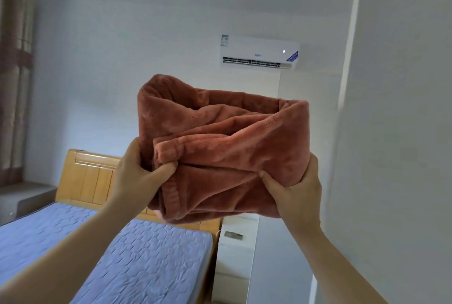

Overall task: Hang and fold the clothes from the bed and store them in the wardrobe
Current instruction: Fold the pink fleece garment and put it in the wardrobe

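Up goes the bundle: a rust-coloured fleece garment (220, 137), folded into a thick block, is held high in the air, in front of the wall and just below the air conditioner (259, 52). The left hand (137, 171) grips its lower left edge, thumb dug into the folds. The right hand (298, 188) clamps the lower right corner the same way, so both hands are grasping cloth. Folding of this piece looks finished, and it reads as a lift toward a high shelf, though no shelf or wardrobe interior shows. There is only a tall white panel (403, 132) at the right, possibly the wardrobe's side. Down below, only lilac quilted mattress shows on the part of the bed (151, 262) in view. What seems left is stowing this one; whether more clothes wait out of frame, I cannot tell.
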Motion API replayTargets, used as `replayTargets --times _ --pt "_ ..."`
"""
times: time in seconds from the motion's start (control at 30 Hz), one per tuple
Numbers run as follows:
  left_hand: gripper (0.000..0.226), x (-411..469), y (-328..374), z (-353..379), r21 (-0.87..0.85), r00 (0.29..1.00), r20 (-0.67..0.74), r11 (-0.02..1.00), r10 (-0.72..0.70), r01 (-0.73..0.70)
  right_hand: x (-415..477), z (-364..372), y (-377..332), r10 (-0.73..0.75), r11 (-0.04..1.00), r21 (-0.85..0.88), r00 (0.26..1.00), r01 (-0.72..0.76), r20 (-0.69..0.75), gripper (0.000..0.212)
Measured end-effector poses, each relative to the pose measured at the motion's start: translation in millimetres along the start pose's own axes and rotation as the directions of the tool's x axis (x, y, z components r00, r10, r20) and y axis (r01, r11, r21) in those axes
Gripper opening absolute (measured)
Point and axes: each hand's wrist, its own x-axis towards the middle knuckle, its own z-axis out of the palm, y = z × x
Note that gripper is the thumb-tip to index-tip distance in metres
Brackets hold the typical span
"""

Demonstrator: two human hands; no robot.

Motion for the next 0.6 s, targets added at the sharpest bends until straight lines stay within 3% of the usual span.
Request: replayTargets --times 0.3,0.6 --pt "0.044 95.5 -88.0 12.3 -0.02 1.0 -0.003 0.999 -0.024 0.024 44.0 108.9 52.6 -0.001 1.0 -0.019 1.0 0.001 -0.018 0.077" --pt "0.043 158.2 -161.5 61.1 -0.048 0.999 0.015 0.998 -0.031 0.032 84.0 171.2 121.2 -0.016 0.998 -0.064 0.999 0.013 -0.047 0.08"
